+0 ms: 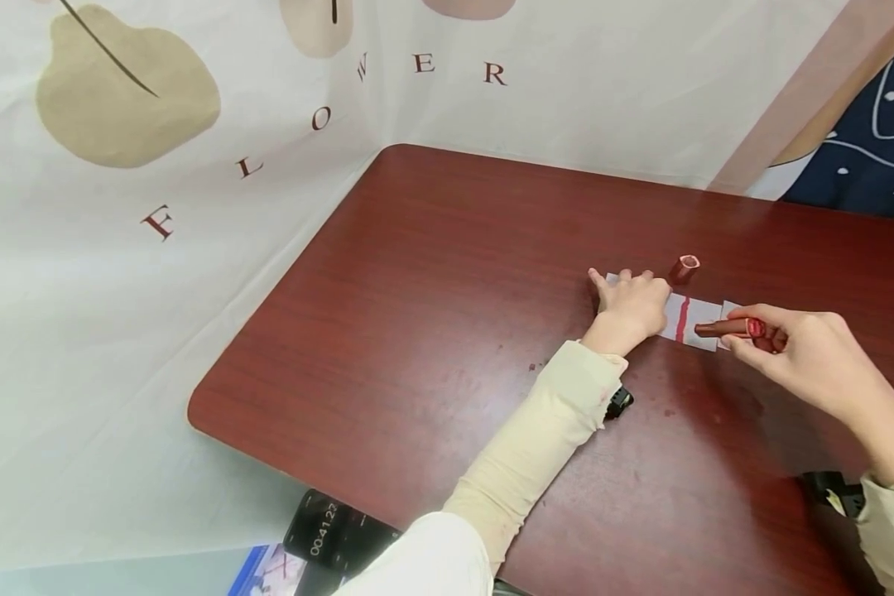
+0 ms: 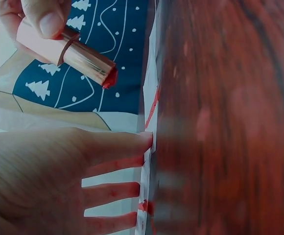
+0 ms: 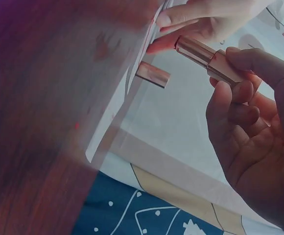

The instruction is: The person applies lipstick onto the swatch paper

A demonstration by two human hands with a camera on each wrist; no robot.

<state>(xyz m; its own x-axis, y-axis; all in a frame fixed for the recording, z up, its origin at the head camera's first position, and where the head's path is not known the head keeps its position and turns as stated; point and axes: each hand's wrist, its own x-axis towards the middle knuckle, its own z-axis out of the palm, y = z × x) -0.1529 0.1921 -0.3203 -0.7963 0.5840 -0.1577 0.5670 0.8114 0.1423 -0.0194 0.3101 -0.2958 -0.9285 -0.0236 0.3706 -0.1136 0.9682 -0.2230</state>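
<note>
With outstretched fingers, my left hand (image 1: 629, 310) presses a white paper strip (image 1: 704, 313) onto the table. A red stroke (image 1: 683, 319) crosses the paper just right of that hand. My right hand (image 1: 827, 352) pinches a rose-gold lipstick (image 1: 732, 329) between thumb and fingers. Its red tip (image 2: 110, 78) shows in the left wrist view, tilted down and apart from the paper. Behind the strip, the metallic lipstick cap (image 1: 684, 270) stands upright on the tabletop. More red marks (image 2: 144, 205) show on the paper between the left fingers.
The reddish-brown table (image 1: 417, 273) has a rounded corner at the left. White printed cloth (image 1: 603, 91) hangs along its back and left sides. Below the front edge lies a phone (image 1: 335, 530) with a timer on its screen. Small specks (image 1: 534, 366) dot the tabletop.
</note>
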